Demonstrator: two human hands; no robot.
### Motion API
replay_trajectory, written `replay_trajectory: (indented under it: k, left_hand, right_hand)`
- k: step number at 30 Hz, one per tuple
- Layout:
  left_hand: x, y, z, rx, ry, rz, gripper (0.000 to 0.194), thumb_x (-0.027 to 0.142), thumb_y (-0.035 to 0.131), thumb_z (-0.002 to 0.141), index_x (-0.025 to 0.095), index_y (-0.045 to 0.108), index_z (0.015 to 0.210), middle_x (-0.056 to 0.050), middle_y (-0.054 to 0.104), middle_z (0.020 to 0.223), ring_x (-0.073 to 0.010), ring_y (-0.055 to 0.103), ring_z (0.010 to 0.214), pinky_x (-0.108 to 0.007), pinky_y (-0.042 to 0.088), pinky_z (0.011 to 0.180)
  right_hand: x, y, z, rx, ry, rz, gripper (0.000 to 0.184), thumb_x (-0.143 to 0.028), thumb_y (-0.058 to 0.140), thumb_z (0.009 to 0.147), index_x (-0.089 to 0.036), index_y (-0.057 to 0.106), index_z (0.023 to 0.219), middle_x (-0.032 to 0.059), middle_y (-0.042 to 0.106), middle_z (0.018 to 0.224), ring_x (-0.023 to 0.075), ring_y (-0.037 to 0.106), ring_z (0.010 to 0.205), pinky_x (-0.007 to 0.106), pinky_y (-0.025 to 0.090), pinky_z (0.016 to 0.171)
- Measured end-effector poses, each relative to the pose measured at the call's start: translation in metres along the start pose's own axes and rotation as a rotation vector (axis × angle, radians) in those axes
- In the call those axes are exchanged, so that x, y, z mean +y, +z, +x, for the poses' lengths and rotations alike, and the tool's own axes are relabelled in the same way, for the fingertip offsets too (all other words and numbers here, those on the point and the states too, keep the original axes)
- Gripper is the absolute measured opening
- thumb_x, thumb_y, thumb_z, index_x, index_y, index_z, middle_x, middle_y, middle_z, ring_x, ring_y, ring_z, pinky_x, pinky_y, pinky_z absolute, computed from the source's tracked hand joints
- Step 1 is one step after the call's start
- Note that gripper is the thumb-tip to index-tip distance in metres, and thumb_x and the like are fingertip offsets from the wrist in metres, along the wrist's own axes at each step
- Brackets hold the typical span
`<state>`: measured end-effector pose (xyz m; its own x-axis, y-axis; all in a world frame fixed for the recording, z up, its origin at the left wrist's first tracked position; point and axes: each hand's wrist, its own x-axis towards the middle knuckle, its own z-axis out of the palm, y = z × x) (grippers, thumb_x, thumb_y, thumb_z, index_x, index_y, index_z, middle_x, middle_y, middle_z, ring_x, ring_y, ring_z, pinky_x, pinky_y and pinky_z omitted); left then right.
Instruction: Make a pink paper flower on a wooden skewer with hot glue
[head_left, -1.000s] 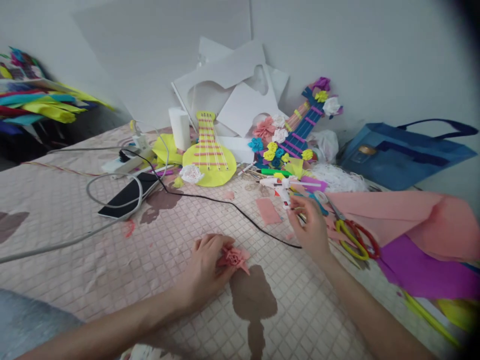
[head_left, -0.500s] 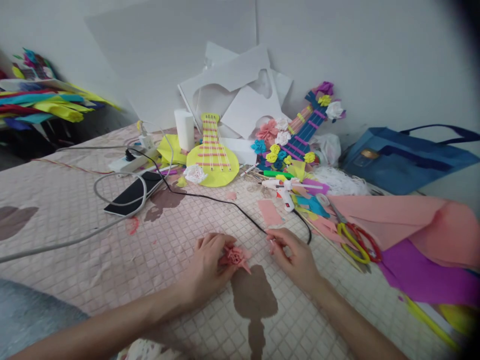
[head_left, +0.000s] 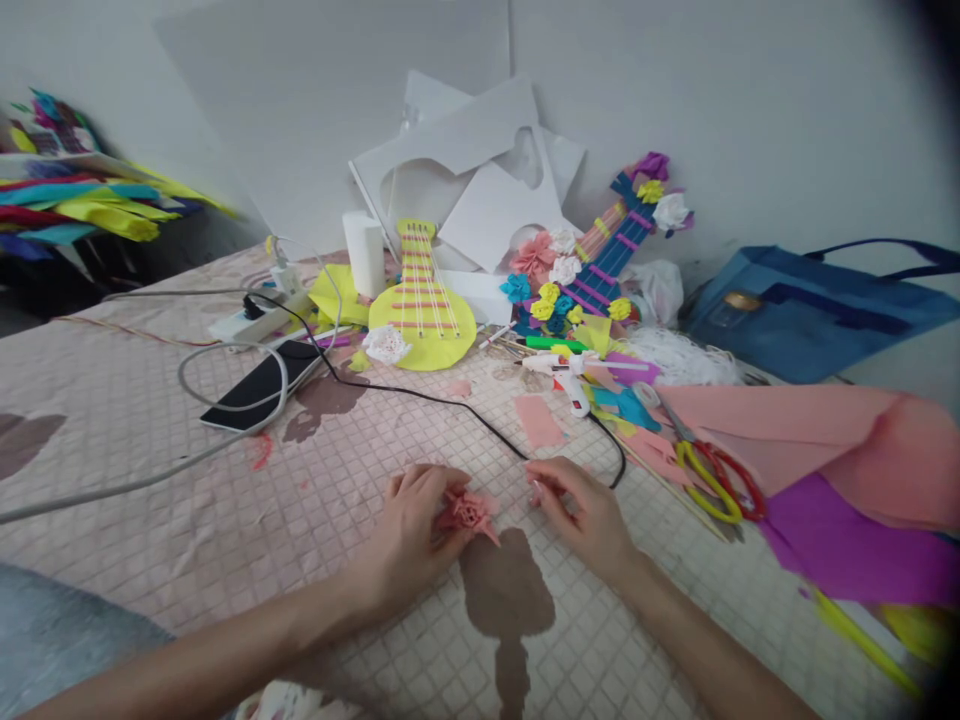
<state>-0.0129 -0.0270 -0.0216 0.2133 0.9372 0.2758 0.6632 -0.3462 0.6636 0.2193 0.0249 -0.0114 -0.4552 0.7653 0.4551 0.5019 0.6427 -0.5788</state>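
My left hand [head_left: 416, 525] is closed around the side of a pink crepe-paper flower [head_left: 469, 512], whose ruffled centre and pointed outer petals face up. Just to the right, my right hand [head_left: 581, 510] has thumb and fingertips pinched together. Whatever sits in that pinch, if anything, is too small to name. A short gap separates the right fingertips from the flower. The black cord [head_left: 480, 420] of a white glue gun [head_left: 566, 378] runs behind both hands. A flat pink paper piece [head_left: 538, 420] lies beyond the right hand.
Scissors [head_left: 712, 480] and pink paper sheets [head_left: 810, 430] lie at the right. Behind stand a yellow paper guitar [head_left: 427, 320] and a blue one [head_left: 611, 260] with paper flowers. A phone [head_left: 262, 385], power strip [head_left: 259, 318] and looped grey cable [head_left: 180, 470] occupy the left.
My right hand has shifted slightly left, nearer the flower. The left hand keeps its hold on the flower almost unmoved. The whole view has drifted a little.
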Motion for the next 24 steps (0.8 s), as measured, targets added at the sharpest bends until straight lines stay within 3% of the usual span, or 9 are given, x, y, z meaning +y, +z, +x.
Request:
replay_trajectory:
  k: [24]
  left_hand:
    - [0.005, -0.0062, 0.0029, -0.03, 0.006, 0.022, 0.037, 0.016, 0.062, 0.075, 0.023, 0.05, 0.109, -0.002, 0.062, 0.1, -0.0219, 0.051, 0.098, -0.038, 0.036, 0.084]
  right_hand:
    - [-0.0047, 0.0008, 0.0009, -0.027, 0.028, 0.037, 0.023, -0.019, 0.047, 0.089, -0.023, 0.058, 0.109, 0.0031, 0.065, 0.092, 0.0121, 0.063, 0.07, 0.025, 0.051, 0.064]
